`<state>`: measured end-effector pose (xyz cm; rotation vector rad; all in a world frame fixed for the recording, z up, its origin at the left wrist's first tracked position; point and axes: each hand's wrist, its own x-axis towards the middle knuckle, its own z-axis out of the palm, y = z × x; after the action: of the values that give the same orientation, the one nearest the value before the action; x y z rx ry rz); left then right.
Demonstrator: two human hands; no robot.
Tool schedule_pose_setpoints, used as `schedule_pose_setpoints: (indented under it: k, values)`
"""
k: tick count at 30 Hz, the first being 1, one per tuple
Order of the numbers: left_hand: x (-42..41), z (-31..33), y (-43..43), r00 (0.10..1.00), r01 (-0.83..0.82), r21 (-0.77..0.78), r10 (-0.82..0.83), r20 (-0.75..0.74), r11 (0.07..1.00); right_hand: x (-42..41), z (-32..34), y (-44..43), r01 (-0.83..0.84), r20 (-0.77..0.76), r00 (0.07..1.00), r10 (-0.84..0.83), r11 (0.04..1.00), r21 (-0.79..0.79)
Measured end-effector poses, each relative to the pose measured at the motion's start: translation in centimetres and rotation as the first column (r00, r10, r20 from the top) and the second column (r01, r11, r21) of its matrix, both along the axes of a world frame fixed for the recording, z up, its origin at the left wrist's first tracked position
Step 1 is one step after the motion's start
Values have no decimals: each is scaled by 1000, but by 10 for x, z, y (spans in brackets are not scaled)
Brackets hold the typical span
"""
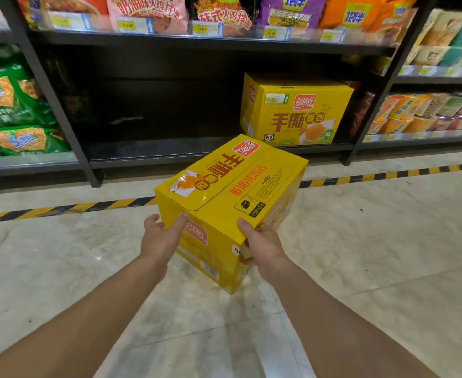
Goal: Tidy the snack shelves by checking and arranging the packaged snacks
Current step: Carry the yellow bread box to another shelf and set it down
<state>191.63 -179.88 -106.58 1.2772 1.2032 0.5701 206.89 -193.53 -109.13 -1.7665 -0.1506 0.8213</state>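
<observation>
Two-handed grip on yellow bread carton (232,186): left hand (161,238) cups near-left corner, thumb over top edge; right hand (262,246) curls round near-right corner, thumb on top face. Carton tilted, far end raised, in front of bottom shelf (170,152); lowest corner seems to touch marble floor (60,255), hard to tell. Second matching carton (295,110) upright on bottom shelf, right end. Black-yellow hazard tape (60,210) along floor, behind held carton. Noodle packs (148,12) on shelf above.

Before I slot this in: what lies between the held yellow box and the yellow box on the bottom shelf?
Head view: only the bottom shelf's dark front edge; no item sits between the held box and the shelf box.
</observation>
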Motion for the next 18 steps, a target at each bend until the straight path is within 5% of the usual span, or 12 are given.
schedule_pose_setpoints:
  k: [6,11,18]
  values:
    - [-9,-1,26,998,17,95,-23,61,995,22,-1,-24,-57,36,998,56,997,46]
    - [-15,-5,16,975,188,84,-196,107,979,32,13,-39,-39,47,998,36,996,74]
    - [-10,-7,0,985,114,147,-131,115,983,31,11,-38,127,61,991,-123,990,-61]
